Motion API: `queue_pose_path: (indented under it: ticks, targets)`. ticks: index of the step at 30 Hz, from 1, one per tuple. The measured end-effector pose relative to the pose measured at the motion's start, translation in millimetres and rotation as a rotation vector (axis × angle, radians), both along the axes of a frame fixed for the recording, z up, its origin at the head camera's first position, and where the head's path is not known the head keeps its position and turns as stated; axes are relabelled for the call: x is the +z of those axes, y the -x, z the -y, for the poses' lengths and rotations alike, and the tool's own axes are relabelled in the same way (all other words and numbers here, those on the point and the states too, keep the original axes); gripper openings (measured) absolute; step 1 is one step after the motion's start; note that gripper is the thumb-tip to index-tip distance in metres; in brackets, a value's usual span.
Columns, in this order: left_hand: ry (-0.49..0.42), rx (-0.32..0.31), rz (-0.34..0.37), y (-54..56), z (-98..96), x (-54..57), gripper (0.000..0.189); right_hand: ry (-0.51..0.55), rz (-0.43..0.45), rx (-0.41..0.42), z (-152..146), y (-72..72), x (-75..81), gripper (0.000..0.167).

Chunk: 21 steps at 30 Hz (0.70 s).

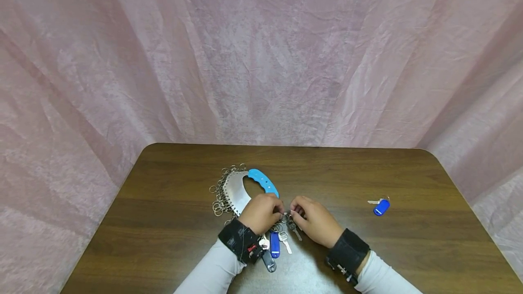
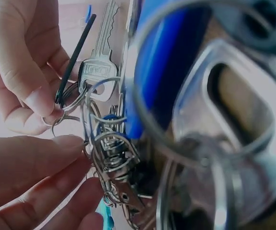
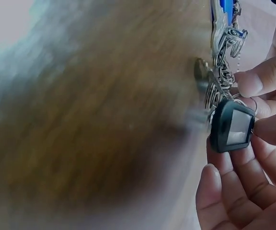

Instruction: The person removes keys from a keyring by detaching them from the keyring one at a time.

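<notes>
My left hand (image 1: 261,212) and right hand (image 1: 316,221) meet over the near side of a crescent-shaped metal key holder (image 1: 236,190) with a blue handle (image 1: 263,180). In the left wrist view, the lower hand is my left, pinching a small split ring (image 2: 65,125) attached to the holder's linked rings. Close by, my right fingers pinch the ring of a silver key (image 2: 97,72) and a black-framed tag (image 3: 218,127). More keys (image 1: 284,242), a blue tag (image 1: 275,245) and a dark grey fob (image 1: 268,262) hang near my left wrist.
A separate key with a blue tag (image 1: 382,207) lies on the right of the brown wooden table (image 1: 163,239). Many rings (image 1: 218,205) line the holder's outer edge. A pink curtain (image 1: 261,58) hangs behind the table.
</notes>
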State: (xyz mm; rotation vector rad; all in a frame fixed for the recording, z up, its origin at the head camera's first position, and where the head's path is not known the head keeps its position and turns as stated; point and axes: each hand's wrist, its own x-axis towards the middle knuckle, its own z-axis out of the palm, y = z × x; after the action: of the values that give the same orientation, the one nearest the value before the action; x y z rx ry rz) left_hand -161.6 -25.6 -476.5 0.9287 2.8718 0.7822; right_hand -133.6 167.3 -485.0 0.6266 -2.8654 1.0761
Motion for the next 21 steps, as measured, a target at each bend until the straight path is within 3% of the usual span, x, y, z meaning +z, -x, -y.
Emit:
queue_pose_path:
  ticks: [21]
  targets:
    - [-0.062, 0.051, 0.013, -1.1, -1.2, 4.3, 0.01, 0.025, 0.018, -0.048, 7.2, -1.2, -0.5, 0.004]
